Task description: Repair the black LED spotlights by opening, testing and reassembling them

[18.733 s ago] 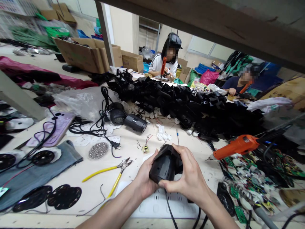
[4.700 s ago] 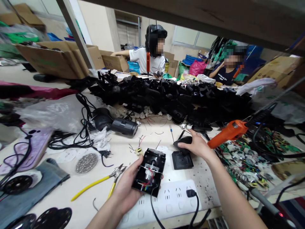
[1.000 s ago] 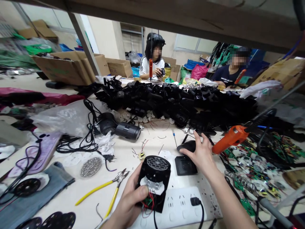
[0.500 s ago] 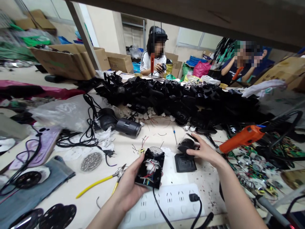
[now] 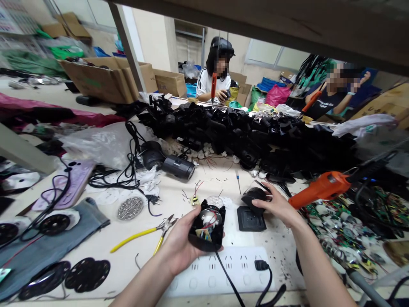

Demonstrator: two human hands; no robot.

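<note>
My left hand [image 5: 179, 245] is closed around an open black plastic housing [image 5: 206, 243]. Inside it, red wires, a whitish part and a small circuit board show, and a black cord leaves its lower edge. To the right, my right hand [image 5: 277, 205] grips a rounded black plastic cover [image 5: 252, 197], thumb on its near side. Just below that cover lies a square black plastic piece [image 5: 252, 221]; whether the two touch is hard to tell. Yellow-handled pliers [image 5: 137, 239] lie open beside my left wrist.
A white power strip [image 5: 217, 273] with a plug in it lies in front. An orange electric screwdriver [image 5: 319, 189] hangs at right above piled circuit boards [image 5: 341, 230]. Screws [image 5: 130, 208] sit in a round heap at left. Black parts [image 5: 223, 128] are piled behind; two people sit beyond.
The housing has tilted in my left hand, so its near outer wall and the circuit board show more. My right hand still holds the cover. The view has shifted slightly left.
</note>
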